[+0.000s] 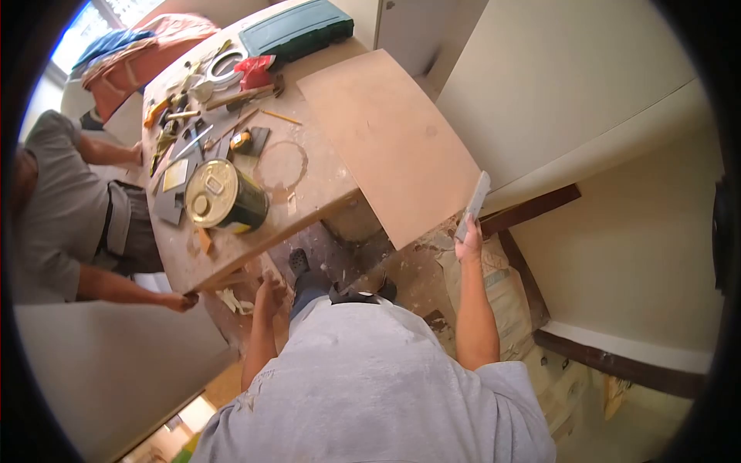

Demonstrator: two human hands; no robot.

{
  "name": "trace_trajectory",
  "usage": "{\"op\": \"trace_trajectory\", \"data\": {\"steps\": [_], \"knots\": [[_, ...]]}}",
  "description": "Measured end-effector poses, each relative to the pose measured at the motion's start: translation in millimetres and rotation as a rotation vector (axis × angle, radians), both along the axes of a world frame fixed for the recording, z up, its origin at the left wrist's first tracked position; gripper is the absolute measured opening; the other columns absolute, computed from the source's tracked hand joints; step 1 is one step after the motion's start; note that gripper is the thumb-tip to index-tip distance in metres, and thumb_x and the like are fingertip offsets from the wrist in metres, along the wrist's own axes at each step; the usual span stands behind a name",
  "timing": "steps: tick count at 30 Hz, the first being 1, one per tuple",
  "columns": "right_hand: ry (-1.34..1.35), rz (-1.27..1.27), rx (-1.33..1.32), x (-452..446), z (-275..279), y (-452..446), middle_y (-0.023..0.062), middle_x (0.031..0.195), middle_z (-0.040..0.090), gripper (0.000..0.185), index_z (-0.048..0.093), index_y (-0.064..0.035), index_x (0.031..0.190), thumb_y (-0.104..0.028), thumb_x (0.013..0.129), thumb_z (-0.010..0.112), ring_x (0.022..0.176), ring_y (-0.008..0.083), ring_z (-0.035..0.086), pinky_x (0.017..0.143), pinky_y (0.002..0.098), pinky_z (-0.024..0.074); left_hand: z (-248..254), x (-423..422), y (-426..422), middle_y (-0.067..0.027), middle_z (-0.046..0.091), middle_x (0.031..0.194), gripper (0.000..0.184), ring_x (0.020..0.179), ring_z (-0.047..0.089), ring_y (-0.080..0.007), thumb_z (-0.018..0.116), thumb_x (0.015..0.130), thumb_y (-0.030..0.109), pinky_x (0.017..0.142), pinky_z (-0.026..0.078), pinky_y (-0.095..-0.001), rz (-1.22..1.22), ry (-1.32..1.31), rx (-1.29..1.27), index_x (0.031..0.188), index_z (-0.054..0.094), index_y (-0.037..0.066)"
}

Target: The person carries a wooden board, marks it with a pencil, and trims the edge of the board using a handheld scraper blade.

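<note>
My right hand (468,245) is closed around the lower end of a long, flat, grey-white block (477,197), which I hold upright at the right edge of a thin tan board (401,139). The block's exact kind is unclear. The board lies partly on the table (328,174) and juts out past its edge. My left hand (268,293) hangs low beside the table's near edge, fingers loosely apart, with nothing visible in it. A large metal can (224,193) with a gold lid stands on the table, left of the board.
Another person (77,208) stands at the left, one hand at the table's corner. Tools, a tape measure (241,141), a pencil (281,117), a tape roll (225,68) and a green case (297,29) crowd the tabletop. A large pale panel (587,92) rises at the right.
</note>
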State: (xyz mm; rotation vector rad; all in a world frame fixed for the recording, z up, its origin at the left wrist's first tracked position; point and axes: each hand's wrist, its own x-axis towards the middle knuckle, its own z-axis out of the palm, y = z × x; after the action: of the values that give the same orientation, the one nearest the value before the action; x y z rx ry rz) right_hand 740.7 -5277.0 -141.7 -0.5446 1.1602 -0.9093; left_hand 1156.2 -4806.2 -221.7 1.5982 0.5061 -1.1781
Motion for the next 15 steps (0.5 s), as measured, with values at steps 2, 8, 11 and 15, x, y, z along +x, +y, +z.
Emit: {"op": "trace_trajectory", "data": {"steps": [2, 8, 11, 15], "knots": [[-0.074, 0.030, -0.100, 2.7, -9.9, -21.2, 0.0010, 0.140, 0.058, 0.059, 0.052, -0.0105, 0.145, -0.039, 0.097, 0.071, 0.130, 0.0213, 0.050, 0.105, 0.0458, 0.0400, 62.9, -37.7, -64.1, -0.0149, 0.063, 0.128, 0.070, 0.095, 0.064, -0.0245, 0.058, 0.099, 0.059, 0.091, 0.051, -0.0396, -0.360, -0.191, -0.082, 0.143, 0.049, 0.006], [-0.104, 0.096, -0.030, 26.3, -6.3, -56.4, 0.0043, 0.137, 0.061, 0.057, 0.051, -0.0055, 0.144, -0.035, 0.098, 0.070, 0.128, 0.0216, 0.054, 0.110, 0.0390, 0.0386, 143.8, -109.9, -240.4, -0.0225, 0.056, 0.137, 0.089, 0.107, 0.068, -0.0322, 0.061, 0.101, 0.053, 0.095, 0.053, -0.0481, -0.517, -0.328, -0.260, 0.163, 0.013, 0.012], [-0.068, 0.147, -0.071, 29.7, -14.3, -64.7, 0.0059, 0.133, 0.061, 0.055, 0.050, -0.0040, 0.141, -0.033, 0.099, 0.070, 0.128, 0.0239, 0.054, 0.106, 0.0422, 0.0422, 174.1, -141.8, -298.4, -0.0269, 0.049, 0.146, 0.091, 0.115, 0.065, -0.0377, 0.065, 0.099, 0.045, 0.099, 0.052, -0.0499, -0.413, -0.338, -0.230, 0.165, 0.011, 0.011], [-0.068, 0.178, -0.079, 30.5, 9.8, -58.3, 0.0089, 0.123, 0.064, 0.049, 0.049, -0.0029, 0.137, -0.030, 0.101, 0.068, 0.118, 0.0265, 0.061, 0.097, 0.0444, 0.0517, 99.1, -150.5, -329.6, -0.0308, 0.045, 0.154, 0.084, 0.133, 0.055, -0.0438, 0.065, 0.097, 0.026, 0.113, 0.042, -0.0478, -0.500, -0.700, -0.234, 0.164, 0.017, 0.009]]}}
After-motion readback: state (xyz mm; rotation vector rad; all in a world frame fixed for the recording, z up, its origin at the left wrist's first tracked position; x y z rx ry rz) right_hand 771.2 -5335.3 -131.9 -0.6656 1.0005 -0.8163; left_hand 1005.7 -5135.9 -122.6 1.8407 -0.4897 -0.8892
